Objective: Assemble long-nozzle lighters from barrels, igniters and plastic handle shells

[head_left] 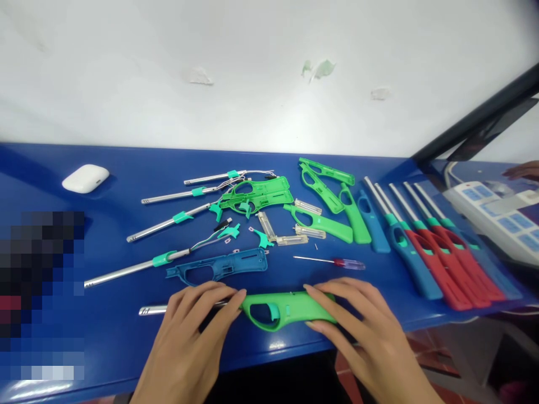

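A green long-nosed lighter (295, 307) lies crosswise at the table's front, its metal tube (152, 310) pointing left. My left hand (191, 331) is closed round the front end, thumb and fingers where the tube meets the green body. At the rear of the handle, my right hand (362, 328) grips between thumb and fingers. A teal trigger (274, 312) shows inside the lighter's loop. Just beyond my hands are a blue half shell (227, 266) and a small screwdriver (347, 264) with a purple-red handle.
Several loose metal tubes (168, 223) with wires lie left of centre. Green half shells (269, 193), clear fuel tanks (292, 240) and teal triggers (264, 238) are scattered mid-table. Red and blue lighters (438, 269) stand in a row at right, near a power strip (501, 213). A white earbud case (85, 178) sits left.
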Action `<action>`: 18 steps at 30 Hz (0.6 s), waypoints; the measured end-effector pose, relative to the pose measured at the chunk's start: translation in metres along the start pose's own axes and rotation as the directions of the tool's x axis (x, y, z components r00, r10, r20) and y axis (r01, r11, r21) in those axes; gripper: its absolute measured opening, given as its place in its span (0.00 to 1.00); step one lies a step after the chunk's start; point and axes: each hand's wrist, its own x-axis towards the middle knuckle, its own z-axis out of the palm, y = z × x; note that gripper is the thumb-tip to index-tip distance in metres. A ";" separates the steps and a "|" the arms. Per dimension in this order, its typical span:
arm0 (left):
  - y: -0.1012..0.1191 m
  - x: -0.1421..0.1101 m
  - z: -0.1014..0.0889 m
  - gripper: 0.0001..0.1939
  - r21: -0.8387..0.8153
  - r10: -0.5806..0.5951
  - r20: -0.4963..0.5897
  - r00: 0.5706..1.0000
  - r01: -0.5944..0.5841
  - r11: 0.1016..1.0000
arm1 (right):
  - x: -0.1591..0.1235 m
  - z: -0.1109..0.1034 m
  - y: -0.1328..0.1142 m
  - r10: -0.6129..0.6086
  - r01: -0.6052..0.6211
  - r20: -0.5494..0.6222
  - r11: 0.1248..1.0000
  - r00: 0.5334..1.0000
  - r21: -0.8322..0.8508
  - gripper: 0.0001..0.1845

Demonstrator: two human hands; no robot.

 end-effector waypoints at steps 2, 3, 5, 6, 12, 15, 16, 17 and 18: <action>0.000 0.003 0.000 0.22 -0.006 -0.006 -0.015 1.000 0.006 1.000 | 0.002 0.000 -0.001 0.002 -0.002 -0.001 1.000 1.000 -0.008 0.23; 0.000 0.004 0.000 0.22 -0.008 -0.007 -0.018 1.000 0.007 1.000 | 0.003 0.000 -0.002 0.000 0.000 -0.002 1.000 1.000 -0.010 0.22; 0.001 0.005 0.000 0.22 -0.007 -0.011 -0.022 1.000 0.010 1.000 | 0.005 0.000 -0.003 -0.010 0.010 -0.011 1.000 1.000 -0.012 0.21; 0.001 0.005 0.000 0.22 -0.004 -0.013 -0.022 1.000 0.013 1.000 | 0.006 0.000 -0.003 -0.017 0.017 -0.014 1.000 1.000 -0.010 0.21; 0.001 0.002 -0.002 0.22 0.011 -0.020 -0.003 1.000 0.020 1.000 | 0.009 0.002 -0.004 -0.017 0.017 -0.011 1.000 1.000 0.004 0.21; 0.001 0.002 -0.002 0.22 -0.003 -0.014 0.009 1.000 0.014 1.000 | 0.007 0.003 -0.004 -0.006 0.006 -0.010 1.000 1.000 0.015 0.23; 0.001 0.003 -0.001 0.22 -0.008 -0.013 0.010 1.000 0.013 1.000 | 0.006 0.003 -0.003 -0.001 0.001 -0.005 1.000 1.000 0.018 0.23; 0.002 0.003 0.000 0.22 -0.015 -0.008 0.009 1.000 0.009 1.000 | 0.005 0.003 -0.003 0.005 -0.005 0.001 1.000 1.000 0.021 0.23; 0.002 0.003 0.000 0.23 -0.020 -0.004 0.009 1.000 0.004 1.000 | 0.005 0.003 -0.002 0.011 -0.012 0.006 1.000 1.000 0.022 0.24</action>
